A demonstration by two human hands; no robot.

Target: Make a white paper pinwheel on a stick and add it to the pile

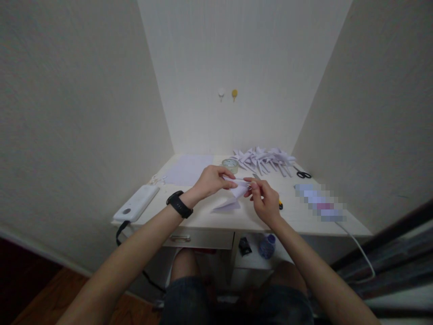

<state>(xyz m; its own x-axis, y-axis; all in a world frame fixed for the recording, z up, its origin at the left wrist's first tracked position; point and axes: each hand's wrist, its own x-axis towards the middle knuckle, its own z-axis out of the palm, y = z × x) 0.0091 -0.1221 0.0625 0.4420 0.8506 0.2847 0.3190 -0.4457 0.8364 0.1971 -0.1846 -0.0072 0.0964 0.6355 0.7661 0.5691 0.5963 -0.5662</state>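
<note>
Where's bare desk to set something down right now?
Bare: the desk's front strip, nearer the person than the held paper; right, between the right hand and the pixelated item; left, between the white device and the watch. Crowded: back right, with folded-paper pile, tape roll and scissors.

Both forearms reach forward and converge, the left forearm (142, 248) from the lower left, the right forearm (314, 262) from the lower right. The left hand (212, 181) extends beyond its wrist (193, 196), back uppermost, thumb and forefinger drawn together in a pinch. The right hand (265, 199) faces it, fingers curled inward and thumb pressed toward the forefinger. The two hands are near each other.
</note>
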